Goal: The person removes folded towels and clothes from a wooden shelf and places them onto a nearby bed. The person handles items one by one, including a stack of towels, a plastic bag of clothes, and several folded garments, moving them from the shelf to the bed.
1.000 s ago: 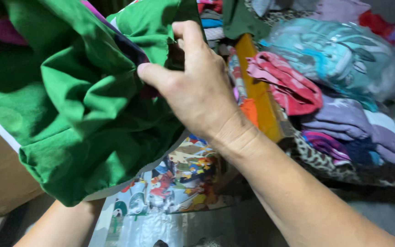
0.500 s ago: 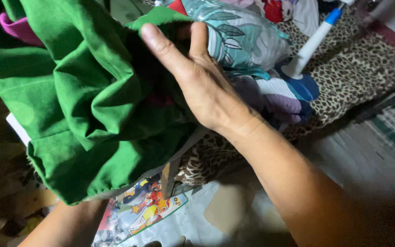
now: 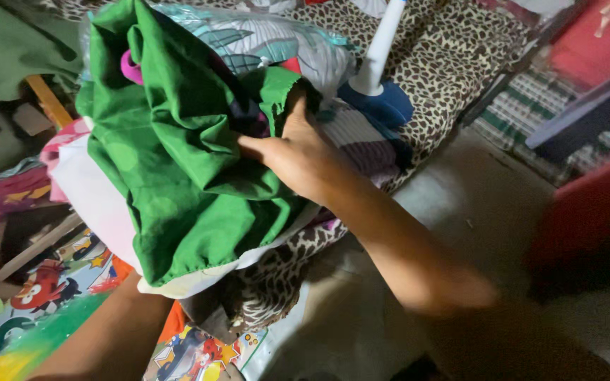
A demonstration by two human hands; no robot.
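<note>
A crumpled green cloth (image 3: pixel 178 155) fills the upper left, draped over a bundle with white fabric (image 3: pixel 93 197) beneath it and a pink piece (image 3: pixel 130 69) poking out at the top. My right hand (image 3: pixel 292 152) presses against the cloth's right side, thumb toward the folds and fingers tucked under a green edge. My left forearm (image 3: pixel 107 331) comes up from the bottom left and runs under the bundle; that hand is hidden by the fabric.
A clear bag of teal-patterned fabric (image 3: pixel 262 39) lies behind the bundle. A leopard-print cover (image 3: pixel 446 63) spreads to the right, with a white-and-blue bottle (image 3: pixel 379 53) on it. Cartoon-printed sheets (image 3: pixel 44 282) lie lower left, a red object (image 3: pixel 594 212) at right.
The view swung right and pulled back. My right hand went from flat and spread against the cloth to curled into its edge. The bundle now sits farther from the camera.
</note>
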